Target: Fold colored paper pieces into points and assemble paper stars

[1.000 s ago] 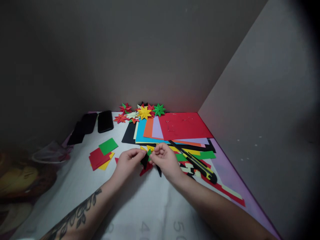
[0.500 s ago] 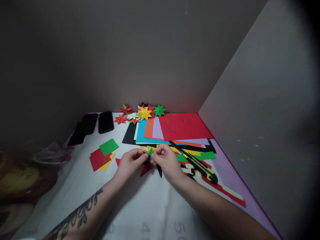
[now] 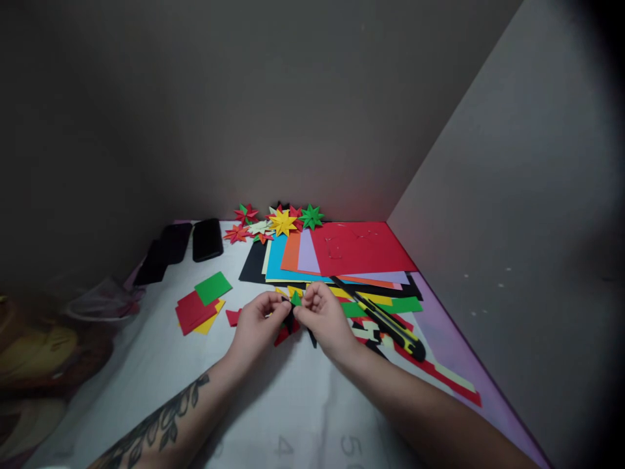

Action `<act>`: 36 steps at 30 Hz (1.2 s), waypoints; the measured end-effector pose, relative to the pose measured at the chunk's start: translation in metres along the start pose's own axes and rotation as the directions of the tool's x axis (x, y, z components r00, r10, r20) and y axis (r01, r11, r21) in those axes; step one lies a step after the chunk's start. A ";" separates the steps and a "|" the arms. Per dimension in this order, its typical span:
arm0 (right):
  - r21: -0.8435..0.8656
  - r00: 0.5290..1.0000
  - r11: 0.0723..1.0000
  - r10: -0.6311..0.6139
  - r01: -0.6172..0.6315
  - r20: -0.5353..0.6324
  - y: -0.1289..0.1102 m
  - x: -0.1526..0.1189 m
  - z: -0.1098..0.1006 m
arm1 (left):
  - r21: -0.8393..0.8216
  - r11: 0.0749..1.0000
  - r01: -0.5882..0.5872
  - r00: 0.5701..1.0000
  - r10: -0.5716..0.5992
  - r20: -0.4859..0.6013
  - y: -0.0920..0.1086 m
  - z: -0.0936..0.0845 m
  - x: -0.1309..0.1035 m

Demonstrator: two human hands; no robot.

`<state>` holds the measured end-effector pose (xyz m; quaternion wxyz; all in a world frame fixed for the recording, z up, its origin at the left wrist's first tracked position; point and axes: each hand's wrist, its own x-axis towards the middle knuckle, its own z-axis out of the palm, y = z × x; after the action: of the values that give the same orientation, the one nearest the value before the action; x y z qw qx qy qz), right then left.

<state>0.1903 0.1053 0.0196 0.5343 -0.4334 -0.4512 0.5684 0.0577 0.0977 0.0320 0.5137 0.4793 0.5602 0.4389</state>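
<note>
Near the middle of the table both hands pinch small folded paper pieces close together. My left hand (image 3: 261, 322) is closed, thumb and forefinger on a black folded paper piece (image 3: 290, 320). My right hand (image 3: 325, 316) is closed against the same work, its thumb tip by a pointed green folded piece (image 3: 295, 298); how the green and black join is partly hidden by my fingers. Beneath and beside the hands lie red folded pieces (image 3: 282, 337), another black point (image 3: 312, 339) and yellow folded pieces (image 3: 294, 290).
Finished paper stars (image 3: 283, 222) sit at the back against the wall, by coloured sheets (image 3: 361, 251). A yellow-black utility knife (image 3: 393, 327) lies among paper strips (image 3: 456, 381) at right. Paper squares (image 3: 198, 309) and a dark phone (image 3: 208, 240) lie at left.
My right thumb and fingers have shifted slightly, with the thumb tip lower against the green and black pieces. My left hand stays in nearly the same place.
</note>
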 end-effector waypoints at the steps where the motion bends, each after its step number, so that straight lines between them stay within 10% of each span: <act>1: 0.017 1.000 1.000 -0.009 0.009 -0.005 0.000 0.000 0.000 | -0.022 1.000 0.006 1.000 -0.005 0.013 -0.001 0.001 0.000; 36: 0.084 0.998 0.995 0.061 -0.060 -0.003 -0.006 0.000 -0.001 | 0.224 0.960 -0.168 0.984 0.150 0.094 0.005 -0.003 -0.005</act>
<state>0.1924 0.1060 0.0251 0.5359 -0.4256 -0.4120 0.6016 0.0553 0.0939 0.0382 0.4385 0.5957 0.5469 0.3920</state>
